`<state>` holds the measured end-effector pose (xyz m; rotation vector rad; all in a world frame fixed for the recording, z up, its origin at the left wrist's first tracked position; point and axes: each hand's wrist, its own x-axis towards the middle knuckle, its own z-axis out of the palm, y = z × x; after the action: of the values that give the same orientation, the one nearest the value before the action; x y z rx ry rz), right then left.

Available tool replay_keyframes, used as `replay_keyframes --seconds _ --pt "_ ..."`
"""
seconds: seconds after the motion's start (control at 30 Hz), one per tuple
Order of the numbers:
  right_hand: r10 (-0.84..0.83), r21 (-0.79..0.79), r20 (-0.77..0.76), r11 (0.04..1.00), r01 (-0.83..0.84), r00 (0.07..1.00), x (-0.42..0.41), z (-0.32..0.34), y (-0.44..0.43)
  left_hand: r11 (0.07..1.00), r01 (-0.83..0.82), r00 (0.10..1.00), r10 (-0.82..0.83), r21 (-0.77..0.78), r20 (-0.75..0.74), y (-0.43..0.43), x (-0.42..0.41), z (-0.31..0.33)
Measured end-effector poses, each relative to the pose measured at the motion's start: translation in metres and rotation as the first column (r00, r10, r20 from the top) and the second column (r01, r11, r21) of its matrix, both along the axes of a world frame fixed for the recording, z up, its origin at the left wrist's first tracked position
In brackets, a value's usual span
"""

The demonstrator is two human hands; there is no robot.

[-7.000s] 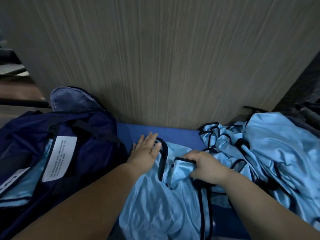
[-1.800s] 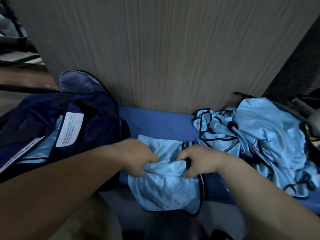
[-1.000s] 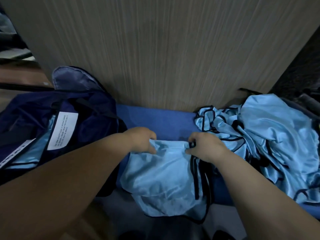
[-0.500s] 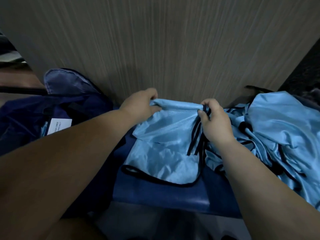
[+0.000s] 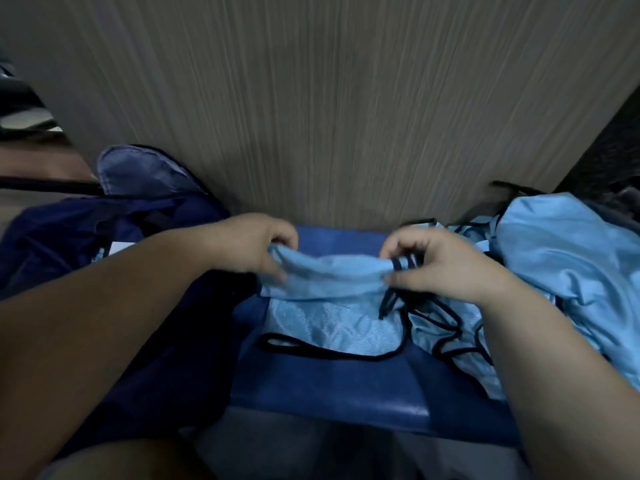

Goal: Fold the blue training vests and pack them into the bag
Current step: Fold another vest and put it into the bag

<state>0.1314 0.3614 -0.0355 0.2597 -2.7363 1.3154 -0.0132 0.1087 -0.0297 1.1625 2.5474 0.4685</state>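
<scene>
Both hands are pinching 1 light-blue training vest [image 5: 332, 292] by its folded top edge. Left hand [image 5: 256, 247] grips the left corner, thumb under, fingers curled over. Right hand [image 5: 436, 265] grips the right corner where the black trim bunches up. The vest is partly folded: the upper fold is held taut between the hands, the lower layer lies flat on the blue padded surface [image 5: 329, 382], and a black-trimmed hem loops along the near edge. Shiny mesh-like fabric, wrinkled. A pile of unfolded blue vests [image 5: 561, 271] sits just right of it, touching the right forearm. A navy bag [image 5: 114, 237] is on the left, open, mostly hidden by the left forearm. A wood-grain panel [image 5: 329, 109] stands directly behind.
</scene>
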Motion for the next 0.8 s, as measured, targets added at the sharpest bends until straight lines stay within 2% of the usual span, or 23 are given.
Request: replay_keyframes --seconds 0.1,0.2,0.33,0.43,0.47,0.53,0.63,0.7,0.8 --pt "0.092 0.196 0.293 0.969 -0.154 0.952 0.01 -0.011 -0.006 0.904 0.145 0.989 -0.115 -0.401 0.098 -0.006 0.022 0.001" --pt "0.101 0.382 0.444 0.878 -0.29 0.89 0.02 -0.031 -0.023 0.83 0.165 0.983 -0.091 -0.533 0.162 -0.004 0.042 -0.003" --pt "0.074 0.503 0.51 0.783 -0.367 0.857 0.03 -0.036 -0.038 0.911 0.119 0.99 -0.079 -0.394 0.115 0.016 0.064 -0.035" --pt "0.016 0.439 0.547 0.846 -0.303 0.837 0.038 -0.027 -0.039 0.967 0.054 0.998 -0.044 -0.249 0.045 0.034 0.088 -0.076" --pt "-0.022 0.42 0.512 0.878 -0.228 0.859 0.039 -0.025 -0.04 0.973 0.028 1.0 -0.028 -0.231 0.006 0.039 0.094 -0.087" --pt "-0.139 0.429 0.327 0.903 -0.016 0.935 0.037 -0.026 -0.043 0.977 -0.026 0.998 0.015 -0.211 -0.054 0.042 0.1 -0.102" --pt "-0.31 0.431 0.023 0.861 0.27 0.951 0.028 -0.037 -0.055 0.98 -0.09 0.994 0.076 -0.178 -0.082 0.042 0.101 -0.112" --pt "-0.282 0.436 0.003 0.864 0.253 0.959 0.021 -0.047 -0.068 0.98 -0.114 0.99 0.098 -0.166 -0.101 0.039 0.099 -0.115" --pt "-0.2 0.531 0.164 0.843 0.085 0.966 0.012 -0.065 -0.087 0.984 -0.141 0.986 0.13 -0.112 -0.103 0.035 0.095 -0.119"
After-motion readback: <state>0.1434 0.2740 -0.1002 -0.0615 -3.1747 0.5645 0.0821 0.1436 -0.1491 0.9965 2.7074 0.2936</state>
